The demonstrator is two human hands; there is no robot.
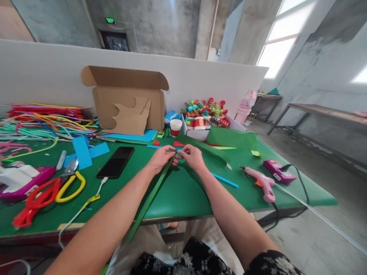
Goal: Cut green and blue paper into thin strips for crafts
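Observation:
My left hand (162,158) and my right hand (192,156) meet above the table's middle, fingertips pinched close together. From the fingers of my left hand a long green paper strip (153,193) hangs down over the front edge. A small blue paper strip (178,150) shows between the two hands, and my right fingers are closed on it. Fingers hide how the green and blue strips join. Another blue strip (225,180) lies right of my right forearm, and a red bottle cap (156,143) sits just beyond my left hand.
At right rests a pink glue gun (262,183) with its cord. On the left are a black phone (116,162), scissors (46,194) and piled coloured pipe cleaners (48,122). Behind stand a cardboard box (104,107), a paper cup (176,128) and a white box (197,134) of colourful toys.

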